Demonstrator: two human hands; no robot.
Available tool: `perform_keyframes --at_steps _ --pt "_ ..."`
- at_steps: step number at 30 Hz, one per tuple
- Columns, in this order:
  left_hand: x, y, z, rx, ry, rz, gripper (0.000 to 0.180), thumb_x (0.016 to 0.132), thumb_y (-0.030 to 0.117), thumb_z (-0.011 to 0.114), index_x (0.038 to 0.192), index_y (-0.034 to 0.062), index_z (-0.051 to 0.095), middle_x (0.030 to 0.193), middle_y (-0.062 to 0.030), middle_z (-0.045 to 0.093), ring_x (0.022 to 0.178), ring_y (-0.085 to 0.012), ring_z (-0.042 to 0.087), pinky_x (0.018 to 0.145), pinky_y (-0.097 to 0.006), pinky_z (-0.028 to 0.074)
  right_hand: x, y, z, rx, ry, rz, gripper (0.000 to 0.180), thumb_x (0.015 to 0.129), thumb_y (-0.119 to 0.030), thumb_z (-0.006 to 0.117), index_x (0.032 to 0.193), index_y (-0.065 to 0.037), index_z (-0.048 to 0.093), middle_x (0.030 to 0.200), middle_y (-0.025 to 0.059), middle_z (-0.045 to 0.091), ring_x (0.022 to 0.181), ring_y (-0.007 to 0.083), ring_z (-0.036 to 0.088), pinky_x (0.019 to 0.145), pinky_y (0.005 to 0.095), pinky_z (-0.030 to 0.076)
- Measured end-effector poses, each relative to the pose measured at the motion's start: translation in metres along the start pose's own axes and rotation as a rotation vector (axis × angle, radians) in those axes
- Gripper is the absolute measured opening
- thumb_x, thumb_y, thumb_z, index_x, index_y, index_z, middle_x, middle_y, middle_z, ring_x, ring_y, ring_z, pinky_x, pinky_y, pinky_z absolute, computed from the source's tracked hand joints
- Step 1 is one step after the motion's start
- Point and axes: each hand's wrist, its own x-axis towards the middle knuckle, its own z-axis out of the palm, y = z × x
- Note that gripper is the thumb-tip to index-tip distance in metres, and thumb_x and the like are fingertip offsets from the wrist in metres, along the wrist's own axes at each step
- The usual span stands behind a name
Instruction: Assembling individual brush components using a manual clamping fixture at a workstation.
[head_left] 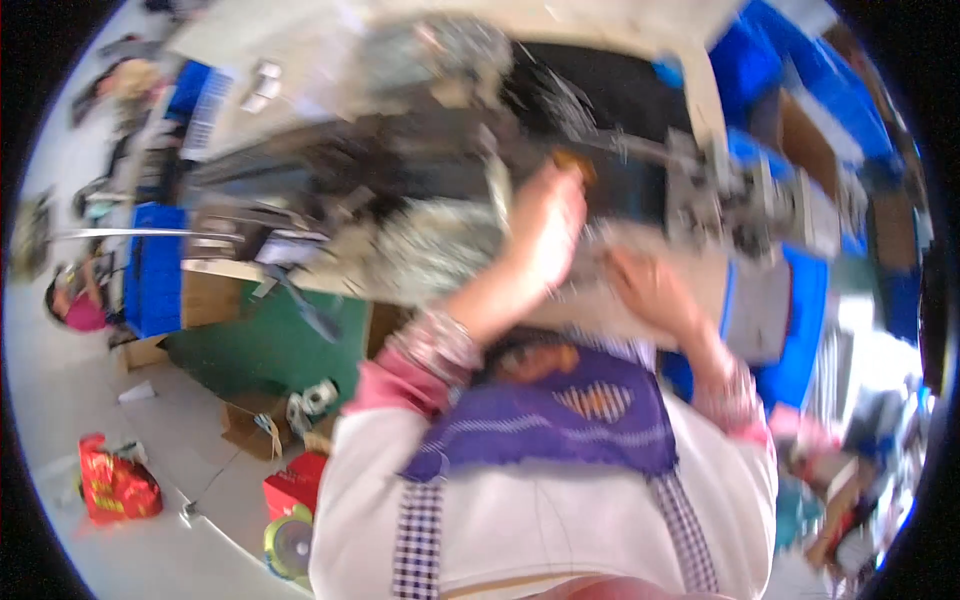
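The whole picture is smeared by motion. My left hand (548, 228) reaches forward over the worktable, its fingers closed around a small orange thing (574, 166) whose kind I cannot make out. Closer to me, my right hand (645, 285) is low over the table's near edge, fingers blurred; whether they hold anything does not show. Left of my hands lies a heap of clear plastic bags (435, 245). A dark machine bed or rail (390, 155) runs across the table beyond them. On its right end sits a grey metal mechanism (735, 195).
Blue bins (155, 270) stand at the left, and another blue bin (805, 300) is at the right. Further plastic bags (435, 50) lie at the back beside a black surface (620, 90). A red bag (118, 480) and a cardboard box (255, 430) are on the floor.
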Motion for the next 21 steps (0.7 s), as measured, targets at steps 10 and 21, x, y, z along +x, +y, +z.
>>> perform_keyframes --at_steps 10,21 --pt "-0.112 0.12 -0.107 2.17 0.685 1.258 0.055 0.092 0.018 0.054 0.14 -0.0031 0.038 0.138 -0.0252 0.046 0.124 -0.0409 0.049 0.099 -0.051 0.042 0.011 0.007 -0.006 0.271 0.006 0.14 0.017 0.089 -0.008 0.057 0.104 -0.004 0.06 0.094 0.0128 0.066 0.084 0.032 0.064 0.069 0.0386 0.052" --pt "-0.191 0.19 -0.236 1.684 1.493 0.36 0.076 0.085 0.024 0.062 0.148 0.0052 0.024 0.114 -0.0263 0.063 0.094 -0.0372 0.067 0.073 -0.044 0.054 0.021 -0.003 0.006 0.058 -0.134 -0.271 0.023 0.074 -0.005 0.06 0.095 -0.01 0.054 0.087 0.0057 0.055 0.07 0.023 0.063 0.057 0.0332 0.053"
